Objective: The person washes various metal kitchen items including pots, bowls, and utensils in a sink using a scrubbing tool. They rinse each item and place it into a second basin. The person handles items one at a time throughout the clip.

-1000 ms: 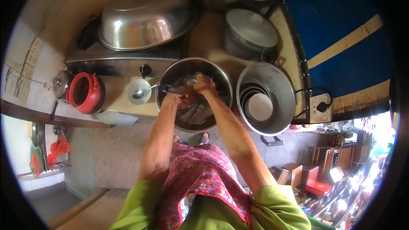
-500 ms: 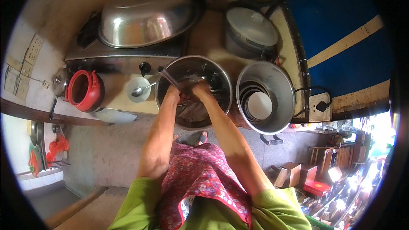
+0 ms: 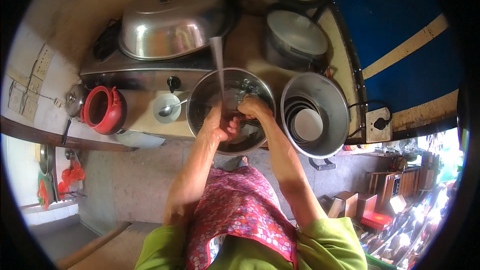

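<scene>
A round steel basin (image 3: 190, 122) stands at the front of the counter with water inside, and both hands are over it. My left hand (image 3: 223, 126) has its fingers curled. A long metal-handled utensil (image 3: 218, 65) rises steeply from it, blurred; its lower end is hidden. To its right, over the basin's far side, my right hand (image 3: 254, 106) is closed, and what its fingers hold does not show. Left of the basin, a white bowl (image 3: 162, 118) has a metal spoon (image 3: 168, 110) resting in it.
A deep metal pot (image 3: 340, 107) with nested bowls (image 3: 306, 125) stands right of the basin. Behind it sits a lidded pot (image 3: 297, 32). A large domed lid (image 3: 170, 25) covers the stove at back left. A red clay pot (image 3: 104, 111) stands at the left.
The utensil's handle has swung from leaning left to nearly upright. My left hand has shifted right and toward me, while my right hand has moved slightly right.
</scene>
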Demonstrator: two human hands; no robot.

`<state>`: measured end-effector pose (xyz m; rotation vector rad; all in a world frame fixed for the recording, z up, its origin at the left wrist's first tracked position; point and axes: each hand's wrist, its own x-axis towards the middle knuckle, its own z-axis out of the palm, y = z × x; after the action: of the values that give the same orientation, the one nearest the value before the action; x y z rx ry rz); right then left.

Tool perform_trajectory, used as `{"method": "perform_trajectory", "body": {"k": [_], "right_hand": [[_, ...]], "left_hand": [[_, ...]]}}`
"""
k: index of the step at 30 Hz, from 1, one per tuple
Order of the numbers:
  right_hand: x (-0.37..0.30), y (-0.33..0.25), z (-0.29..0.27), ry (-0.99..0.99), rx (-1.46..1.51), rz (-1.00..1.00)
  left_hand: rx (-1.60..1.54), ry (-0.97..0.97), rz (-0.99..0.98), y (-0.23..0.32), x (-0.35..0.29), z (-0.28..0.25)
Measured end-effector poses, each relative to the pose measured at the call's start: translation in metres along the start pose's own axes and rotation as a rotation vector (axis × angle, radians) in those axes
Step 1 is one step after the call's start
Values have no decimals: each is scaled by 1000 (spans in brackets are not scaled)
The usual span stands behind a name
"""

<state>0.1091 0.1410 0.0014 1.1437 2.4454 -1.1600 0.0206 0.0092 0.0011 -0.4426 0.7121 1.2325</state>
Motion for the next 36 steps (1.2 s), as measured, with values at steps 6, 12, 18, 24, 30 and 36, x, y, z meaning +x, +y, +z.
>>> {"method": "perform_trajectory", "body": {"k": [6,12,18,24,30,36], "right_hand": [[-16,-38,-44,291,-460,95],[-31,-53,-79,46,-261,72],[-45,-56,-71,51,681,-267],[-3,-28,-17,-142,653,-688],[79,10,74,399,-63,-406],[35,-26,70,287,83,-467]], "left_hand": [[-390,-634,-141,-39,24,-11],[-317,-679,-17,-58,-15,18],[363,105,960,14,-57,58],[760,464,1603,56,-73,65],[1198,525,1720,26,-19,18],[1223,514,1795,-1,-11,-7]]}}
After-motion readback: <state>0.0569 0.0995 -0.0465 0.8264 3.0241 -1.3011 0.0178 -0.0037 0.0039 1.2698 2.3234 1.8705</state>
